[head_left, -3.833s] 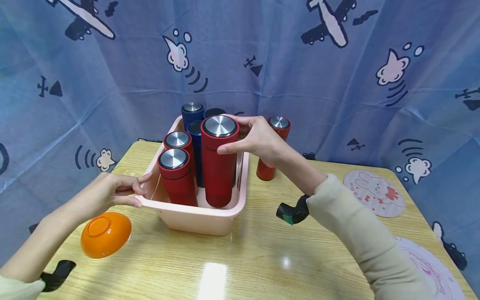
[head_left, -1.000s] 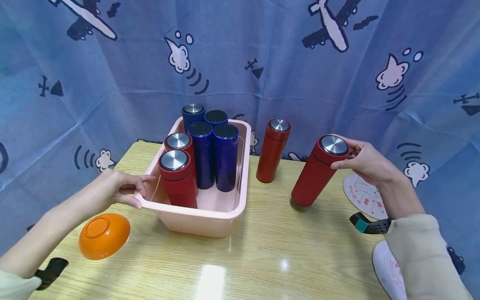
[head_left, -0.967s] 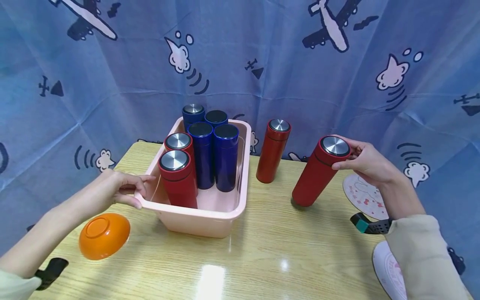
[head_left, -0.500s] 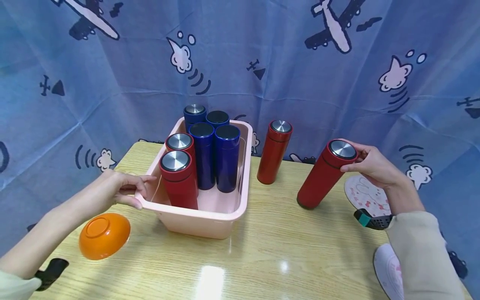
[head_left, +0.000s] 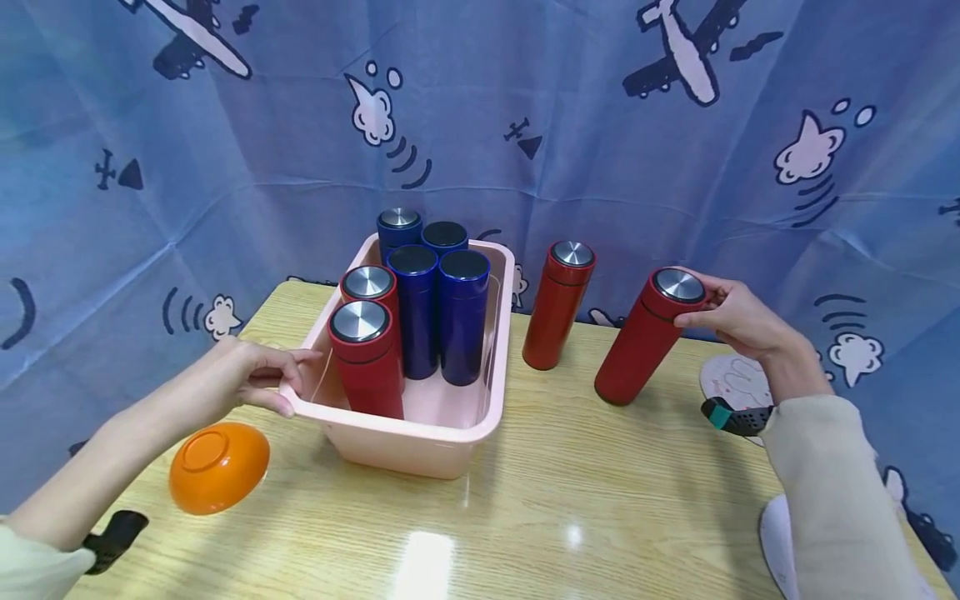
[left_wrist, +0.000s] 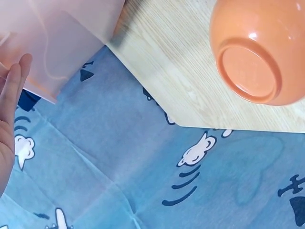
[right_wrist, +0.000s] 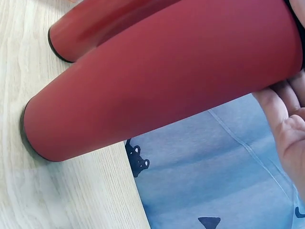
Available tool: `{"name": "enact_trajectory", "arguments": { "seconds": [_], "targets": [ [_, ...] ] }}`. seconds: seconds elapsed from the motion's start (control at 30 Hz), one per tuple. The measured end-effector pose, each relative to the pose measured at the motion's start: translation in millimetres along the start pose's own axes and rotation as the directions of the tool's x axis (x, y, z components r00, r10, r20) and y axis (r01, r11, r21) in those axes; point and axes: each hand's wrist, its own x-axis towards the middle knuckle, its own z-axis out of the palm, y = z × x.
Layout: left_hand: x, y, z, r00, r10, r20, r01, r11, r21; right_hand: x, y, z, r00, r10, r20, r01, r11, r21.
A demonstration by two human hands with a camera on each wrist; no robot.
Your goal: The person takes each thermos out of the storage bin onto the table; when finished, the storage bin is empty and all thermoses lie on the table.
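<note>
The right hand (head_left: 738, 317) is partly closed round the neck of a red flask (head_left: 636, 350), thumb on the near side just under the steel lid and fingers behind it; the flask stands below and to the left of that hand, its foot down at the table (head_left: 585, 500), though whether it bears fully on the wood I cannot tell. The left hand (head_left: 258, 379) is nearly closed, pinching the near left corner of a pink tub (head_left: 420, 427), with the thumb outside the rim and fingers over the inner side. Just below the left hand, toward the person, an orange bowl (head_left: 219, 468) lies upside down. Below the right hand, one pale mat (head_left: 777, 542) lies partly under the sleeve (head_left: 832, 492); another mat (head_left: 731, 379) lies close behind the wrist. Inside the tub, to the right of the left hand, stand a front red flask (head_left: 369, 367) and a second red flask (head_left: 371, 281) just behind it, then four blue flasks (head_left: 462, 325) grouped beyond them. Left of the held flask and a little farther off, a lone red flask (head_left: 555, 317) stands on the table, apart from the tub. Beyond both hands hangs a blue curtain (head_left: 465, 117) printed with planes and clouds.
</note>
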Motion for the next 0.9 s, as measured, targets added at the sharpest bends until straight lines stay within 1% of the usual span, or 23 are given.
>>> {"name": "enact_trajectory", "arguments": {
  "seconds": [0.07,0.13,0.2,0.37,0.47,0.63,0.8,0.9],
  "targets": [
    [0.6,0.4,-0.2,1.000,0.000,0.002,0.000,1.000,0.001,3.3,-1.1,-0.6,1.000,0.017,-0.012,-0.018,0.999,-0.029],
    [0.7,0.8,-0.4,1.000,-0.017,0.013,0.017,1.000,-0.005,7.2,-1.7,-0.5,0.999,0.027,-0.017,-0.028,0.998,-0.051],
    [0.6,1.1,-0.3,1.000,-0.023,0.016,0.023,1.000,-0.011,11.4,-1.4,-1.0,1.000,0.025,-0.006,-0.025,0.999,-0.044],
    [0.3,1.4,0.0,1.000,0.004,0.001,-0.004,1.000,-0.009,20.8,-0.4,-1.3,0.999,0.048,-0.017,-0.049,0.996,-0.076],
    [0.3,2.2,-0.1,1.000,-0.004,-0.001,0.004,1.000,-0.008,26.3,0.6,-0.5,0.998,0.063,-0.021,-0.065,0.993,-0.096],
    [1.6,3.0,1.0,1.000,-0.026,0.005,0.026,0.999,-0.030,32.5,3.1,0.4,0.997,0.071,-0.022,-0.072,0.995,-0.070],
    [1.7,2.7,0.9,1.000,-0.016,-0.001,0.016,0.999,-0.034,39.2,5.2,2.7,0.997,0.076,-0.015,-0.077,0.996,-0.051],
    [1.2,3.1,0.0,1.000,-0.023,-0.002,0.023,0.999,-0.033,43.7,6.4,3.5,0.997,0.078,-0.001,-0.078,0.996,-0.036]
  ]
}}
